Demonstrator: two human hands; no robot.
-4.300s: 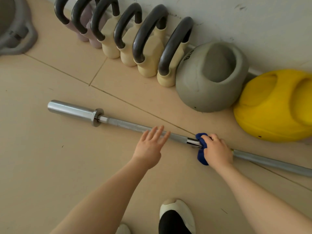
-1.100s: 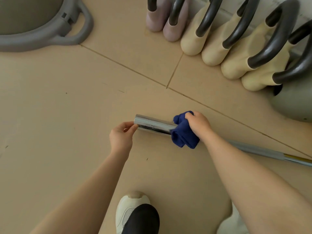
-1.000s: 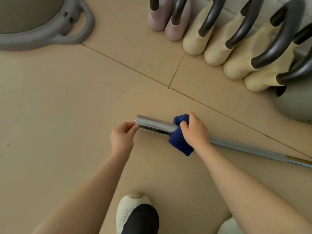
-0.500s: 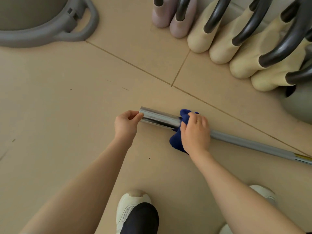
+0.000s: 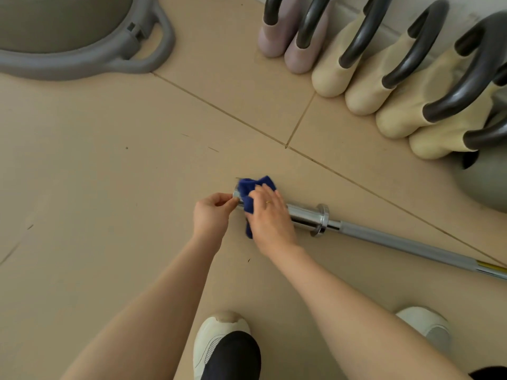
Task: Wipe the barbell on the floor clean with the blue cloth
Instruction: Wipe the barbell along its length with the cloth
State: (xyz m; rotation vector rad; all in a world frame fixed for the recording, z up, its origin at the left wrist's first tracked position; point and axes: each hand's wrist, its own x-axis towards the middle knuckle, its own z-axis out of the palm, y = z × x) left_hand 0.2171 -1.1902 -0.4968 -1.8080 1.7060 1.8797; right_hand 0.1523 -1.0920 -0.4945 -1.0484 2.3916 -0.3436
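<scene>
Barbell (image 5: pixel 384 238) count is 1, lying flat on the tan floor (image 5: pixel 96 187) and running from the middle of the shot off toward the lower right edge. You can see its chrome sleeve, the collar ring, then the duller grey shaft with a yellowish band near the frame edge.

1 blue cloth (image 5: pixel 253 197), bunched over the very end of the sleeve. Part of it sticks up past your fingers and a bit hangs down toward the floor under your palm.

Your right hand (image 5: pixel 270 218) is on top of the cloth with the fingers curled down over it, wrapping it around the sleeve end. So that hand grips cloth and bar together, and there's a thin ring on 1 finger.

Your left hand (image 5: pixel 211 215) sits right at the tip of the sleeve. Fingers are curled in tight with the thumb and fingertips pinching the end of the bar, just beside the cloth.

Other stuff: 6 kettlebell-style weights with dark handles (image 5: pixel 356 64) lined up at the top right, 2 pinkish and 4 cream. 1 grey rounded weight (image 5: pixel 485 182) sits at the right edge, and 1 big grey ringed base (image 5: pixel 82 58) is in the top left corner. 2 white shoes (image 5: pixel 216 335) at the bottom.
</scene>
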